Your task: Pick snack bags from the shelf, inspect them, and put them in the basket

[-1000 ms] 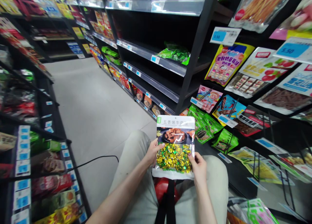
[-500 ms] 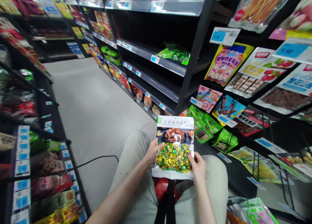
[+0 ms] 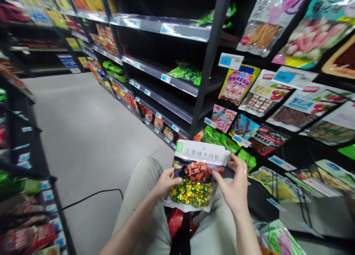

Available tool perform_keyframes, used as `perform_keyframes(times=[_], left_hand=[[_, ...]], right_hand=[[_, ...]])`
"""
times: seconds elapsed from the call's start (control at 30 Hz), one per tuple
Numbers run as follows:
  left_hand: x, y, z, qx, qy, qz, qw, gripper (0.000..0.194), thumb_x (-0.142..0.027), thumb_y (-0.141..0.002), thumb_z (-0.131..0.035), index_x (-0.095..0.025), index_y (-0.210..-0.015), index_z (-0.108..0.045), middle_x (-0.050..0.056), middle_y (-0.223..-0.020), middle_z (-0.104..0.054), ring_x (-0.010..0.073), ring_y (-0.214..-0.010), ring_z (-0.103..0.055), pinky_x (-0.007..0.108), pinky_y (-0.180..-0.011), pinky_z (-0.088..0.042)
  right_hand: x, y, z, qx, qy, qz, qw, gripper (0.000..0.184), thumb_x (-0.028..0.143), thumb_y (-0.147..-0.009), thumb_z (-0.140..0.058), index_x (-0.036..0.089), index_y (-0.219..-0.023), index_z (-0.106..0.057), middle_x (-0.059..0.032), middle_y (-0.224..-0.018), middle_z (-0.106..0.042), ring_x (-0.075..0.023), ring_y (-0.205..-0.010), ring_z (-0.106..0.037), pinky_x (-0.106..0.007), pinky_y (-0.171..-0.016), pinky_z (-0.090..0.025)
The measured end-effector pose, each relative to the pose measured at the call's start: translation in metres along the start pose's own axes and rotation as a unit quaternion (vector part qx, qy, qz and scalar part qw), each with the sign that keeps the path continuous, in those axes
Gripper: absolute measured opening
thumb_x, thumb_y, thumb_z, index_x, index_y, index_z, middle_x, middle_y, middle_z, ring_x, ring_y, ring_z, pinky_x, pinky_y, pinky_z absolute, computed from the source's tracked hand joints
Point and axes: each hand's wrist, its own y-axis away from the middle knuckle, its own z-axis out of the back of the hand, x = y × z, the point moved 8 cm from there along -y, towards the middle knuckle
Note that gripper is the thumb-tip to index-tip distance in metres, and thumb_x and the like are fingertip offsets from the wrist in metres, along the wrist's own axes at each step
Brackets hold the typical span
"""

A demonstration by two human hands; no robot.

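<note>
A white snack pouch (image 3: 198,170) stands tilted above my lap, with a picture of brown meat cubes and a clear window showing gold and green wrapped pieces. My left hand (image 3: 165,183) is closed on its left edge, thumb on the front and fingers behind. At the opposite side, my right hand (image 3: 234,184) grips the pouch, thumb on the front by the picture and fingers up at the top right corner. A ring shows on one right finger.
Hanging snack packets (image 3: 259,94) with price tags fill the rack on my right. Black shelving (image 3: 166,81) with green packets runs ahead. A cable (image 3: 91,195) crosses the grey floor (image 3: 83,125). More packets (image 3: 283,236) sit low at right.
My right hand has moved up from the pouch's lower right side to its top right corner. The pouch has tilted a little. My view has turned to the right.
</note>
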Motion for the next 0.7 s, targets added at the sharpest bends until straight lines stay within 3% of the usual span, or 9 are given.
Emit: perform_keyframes(times=[0.07,0.13,0.27,0.33,0.43,0.57,0.7], left_hand=[[-0.018,0.009,-0.009,-0.014,-0.087,-0.005,0.996,0.032,-0.035,-0.046,-0.074,-0.014,-0.052,-0.050,-0.005,-0.044,-0.040,0.0069,-0.043,-0.037,0.019,-0.042,-0.030],[-0.040,0.018,-0.028,-0.001,-0.200,-0.017,0.980,0.044,-0.036,-0.047,-0.073,-0.016,-0.042,-0.034,-0.007,-0.041,-0.028,0.0048,-0.040,-0.027,0.018,-0.039,-0.022],[-0.089,0.034,-0.083,0.050,-0.349,-0.132,0.926,0.044,-0.036,-0.054,-0.069,-0.018,-0.043,-0.030,-0.006,-0.044,-0.027,0.0064,-0.042,-0.026,0.020,-0.039,-0.021],[-0.108,0.046,-0.119,0.088,-0.400,-0.220,0.885,0.038,-0.037,-0.059,-0.067,-0.018,-0.044,-0.037,-0.006,-0.045,-0.033,0.0077,-0.043,-0.029,0.021,-0.039,-0.023],[-0.118,0.074,-0.178,0.181,-0.421,-0.323,0.828,0.043,-0.040,-0.065,-0.063,-0.018,-0.043,-0.032,-0.006,-0.044,-0.032,0.0077,-0.043,-0.028,0.020,-0.040,-0.025],[-0.108,0.106,-0.240,0.238,-0.424,-0.357,0.797,0.044,-0.038,-0.068,-0.062,-0.018,-0.045,-0.031,-0.007,-0.045,-0.030,0.0068,-0.041,-0.028,0.019,-0.039,-0.025],[-0.075,0.127,-0.283,0.279,-0.433,-0.290,0.807,0.031,-0.035,-0.067,-0.062,-0.017,-0.048,-0.046,-0.006,-0.047,-0.039,0.0077,-0.043,-0.036,0.019,-0.042,-0.032]], right_hand=[[0.048,-0.023,0.034,0.016,0.105,0.116,0.987,0.054,0.040,-0.067,-0.064,0.018,-0.114,-0.047,-0.0108,-0.108,-0.050,-0.0258,-0.100,-0.043,-0.043,-0.085,-0.036],[0.084,-0.037,0.054,0.112,0.174,0.189,0.960,0.041,0.038,-0.069,-0.063,0.019,-0.103,-0.053,-0.0075,-0.097,-0.055,-0.0245,-0.095,-0.046,-0.041,-0.083,-0.036],[0.116,-0.044,0.100,0.267,0.226,0.188,0.918,0.029,0.034,-0.071,-0.063,0.016,-0.093,-0.055,0.0015,-0.077,-0.056,-0.0128,-0.073,-0.052,-0.024,-0.064,-0.038],[0.119,-0.035,0.122,0.347,0.238,0.165,0.892,0.019,0.034,-0.071,-0.062,0.017,-0.079,-0.058,0.0066,-0.064,-0.052,-0.0071,-0.061,-0.050,-0.019,-0.056,-0.034],[0.107,-0.009,0.161,0.429,0.274,0.100,0.855,0.020,0.037,-0.069,-0.063,0.017,-0.068,-0.059,0.0075,-0.057,-0.050,-0.0056,-0.055,-0.049,-0.018,-0.051,-0.033],[0.081,0.030,0.214,0.404,0.328,0.011,0.854,0.016,0.031,-0.069,-0.065,0.015,-0.071,-0.061,0.0029,-0.061,-0.055,-0.0101,-0.059,-0.053,-0.021,-0.051,-0.036],[0.073,0.072,0.255,0.340,0.332,-0.025,0.880,0.011,0.020,-0.079,-0.053,0.014,-0.076,-0.061,-0.0008,-0.065,-0.057,-0.0107,-0.061,-0.054,-0.023,-0.055,-0.037]])
